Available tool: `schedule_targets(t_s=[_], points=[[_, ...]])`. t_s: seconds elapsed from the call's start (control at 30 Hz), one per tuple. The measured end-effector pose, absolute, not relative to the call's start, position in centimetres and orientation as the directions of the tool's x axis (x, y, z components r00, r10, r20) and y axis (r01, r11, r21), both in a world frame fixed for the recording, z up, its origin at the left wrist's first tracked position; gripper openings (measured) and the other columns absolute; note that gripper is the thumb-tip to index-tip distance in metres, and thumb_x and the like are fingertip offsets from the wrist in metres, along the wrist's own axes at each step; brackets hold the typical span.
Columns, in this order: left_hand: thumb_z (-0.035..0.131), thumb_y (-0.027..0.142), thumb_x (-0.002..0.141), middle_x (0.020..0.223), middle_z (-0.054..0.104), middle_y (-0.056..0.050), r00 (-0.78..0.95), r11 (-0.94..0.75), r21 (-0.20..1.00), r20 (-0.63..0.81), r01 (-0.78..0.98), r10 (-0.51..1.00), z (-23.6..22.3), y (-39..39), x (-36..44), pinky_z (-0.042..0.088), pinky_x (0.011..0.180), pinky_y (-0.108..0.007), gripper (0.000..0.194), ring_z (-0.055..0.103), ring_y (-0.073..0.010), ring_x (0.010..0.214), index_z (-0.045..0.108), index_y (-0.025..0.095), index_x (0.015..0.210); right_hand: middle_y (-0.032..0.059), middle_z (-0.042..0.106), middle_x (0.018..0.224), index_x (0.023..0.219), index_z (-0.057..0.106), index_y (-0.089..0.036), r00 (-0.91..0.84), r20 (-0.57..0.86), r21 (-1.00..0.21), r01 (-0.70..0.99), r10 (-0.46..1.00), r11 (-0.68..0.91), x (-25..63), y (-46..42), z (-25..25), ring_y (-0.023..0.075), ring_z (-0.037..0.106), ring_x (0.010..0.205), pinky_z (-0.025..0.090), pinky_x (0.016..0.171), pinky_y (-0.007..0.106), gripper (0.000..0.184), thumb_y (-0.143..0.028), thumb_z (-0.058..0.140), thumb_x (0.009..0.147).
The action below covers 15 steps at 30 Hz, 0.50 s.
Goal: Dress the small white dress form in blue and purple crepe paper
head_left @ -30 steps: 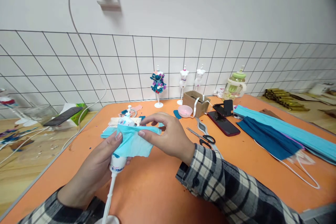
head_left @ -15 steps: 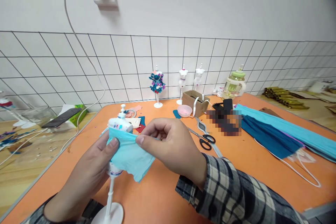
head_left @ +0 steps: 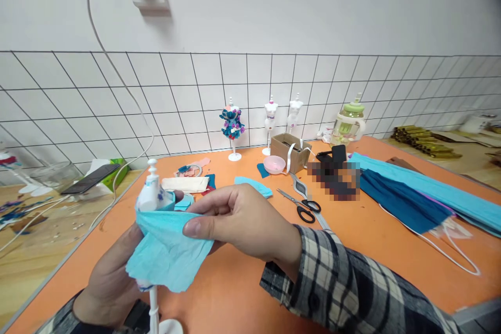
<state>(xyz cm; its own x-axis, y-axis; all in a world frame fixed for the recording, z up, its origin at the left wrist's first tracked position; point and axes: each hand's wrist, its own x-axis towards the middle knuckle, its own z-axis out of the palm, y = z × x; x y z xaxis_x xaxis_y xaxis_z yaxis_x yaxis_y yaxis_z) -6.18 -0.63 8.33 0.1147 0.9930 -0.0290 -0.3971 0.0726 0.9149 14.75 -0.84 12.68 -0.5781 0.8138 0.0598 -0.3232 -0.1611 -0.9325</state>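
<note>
A small white dress-form mannequin (head_left: 149, 195) leans a little in front of me on a round-based stand. Thin light blue crinkly cloth (head_left: 168, 258) is wrapped across its chest and hangs in loose folds below. My left hand (head_left: 113, 271) grips the mannequin from behind and the left side; a fingertip shows past its right shoulder, and the cloth hides the other fingers. Between thumb and fingers, my right hand (head_left: 242, 219) pinches the cloth's upper edge to the right of the mannequin.
Scissors (head_left: 299, 206) lie beside a grey strap, with a pink bowl (head_left: 274, 165) and cardboard box (head_left: 289, 151) behind. Further mannequins (head_left: 234, 128) stand along the wall. Blue fabric (head_left: 403, 198) is spread at right, near a green-lidded jug (head_left: 349, 122). A phone (head_left: 91, 178) rests left.
The mannequin has moved left and turned, and the cloth now reaches around its chest. My left thumb has left the cloth's front. A light blue scrap behind my right hand has come into view.
</note>
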Motion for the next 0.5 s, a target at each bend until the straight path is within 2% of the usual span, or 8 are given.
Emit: schedule_targets(t_s=[0.13,0.23,0.33,0.4,0.5], points=[[0.092,0.042,0.054,0.098,0.081,0.007,0.036,0.042,0.885,-0.028,-0.465,0.999,7.7,-0.9,-7.1,0.062,0.058,-0.028,0.062,0.077,-0.0264,0.077,0.072,0.044,0.113,-0.0013,0.065,0.072,0.088,0.075,-0.017,-0.533,0.055,-0.935,-0.323,0.845,-0.143,13.8,-1.0,11.8,0.0106,0.061,0.067,0.054,0.057,0.021,0.044,-0.043,0.092,0.056],[0.091,0.043,0.058,0.085,0.081,0.006,0.152,0.082,0.878,-0.011,-0.472,0.988,7.3,-1.0,-7.8,0.060,0.049,-0.026,0.057,0.074,-0.0227,0.062,0.074,0.044,0.112,-0.0023,0.062,0.071,0.085,0.075,-0.018,-0.495,0.107,-0.933,-0.350,0.862,-0.085,13.5,-1.1,11.7,0.0104,0.058,0.066,0.053,0.055,0.021,0.040,-0.042,0.091,0.058],[0.088,0.040,0.064,0.059,0.074,0.004,0.382,0.209,0.872,-0.027,-0.443,0.924,7.4,-1.0,-8.0,0.055,0.038,-0.023,0.029,0.065,-0.0174,0.042,0.080,0.035,0.092,-0.0018,0.063,0.075,0.079,0.075,-0.019,-0.452,0.167,-0.931,-0.364,0.876,-0.011,13.7,-1.1,12.0,0.0110,0.059,0.069,0.053,0.058,0.022,0.031,-0.040,0.089,0.062],[0.085,0.040,0.070,0.048,0.068,0.004,0.459,0.247,0.863,-0.019,-0.441,0.888,7.3,-1.1,-7.9,0.053,0.038,-0.020,0.014,0.060,-0.0131,0.036,0.080,0.028,0.073,-0.0012,0.065,0.076,0.078,0.076,-0.019,-0.428,0.195,-0.933,-0.358,0.883,0.033,13.9,-1.1,12.2,0.0108,0.059,0.070,0.052,0.059,0.021,0.028,-0.039,0.088,0.063],[0.083,0.045,0.071,0.038,0.060,0.002,0.502,0.277,0.835,0.000,-0.476,0.865,6.3,-1.0,-8.0,0.053,0.040,-0.017,0.028,0.054,-0.0097,0.031,0.075,0.020,0.059,-0.0011,0.066,0.077,0.082,0.076,-0.019,-0.433,0.193,-0.942,-0.334,0.881,0.042,14.3,-0.7,12.2,0.0099,0.058,0.068,0.052,0.057,0.020,0.030,-0.039,0.089,0.063]])
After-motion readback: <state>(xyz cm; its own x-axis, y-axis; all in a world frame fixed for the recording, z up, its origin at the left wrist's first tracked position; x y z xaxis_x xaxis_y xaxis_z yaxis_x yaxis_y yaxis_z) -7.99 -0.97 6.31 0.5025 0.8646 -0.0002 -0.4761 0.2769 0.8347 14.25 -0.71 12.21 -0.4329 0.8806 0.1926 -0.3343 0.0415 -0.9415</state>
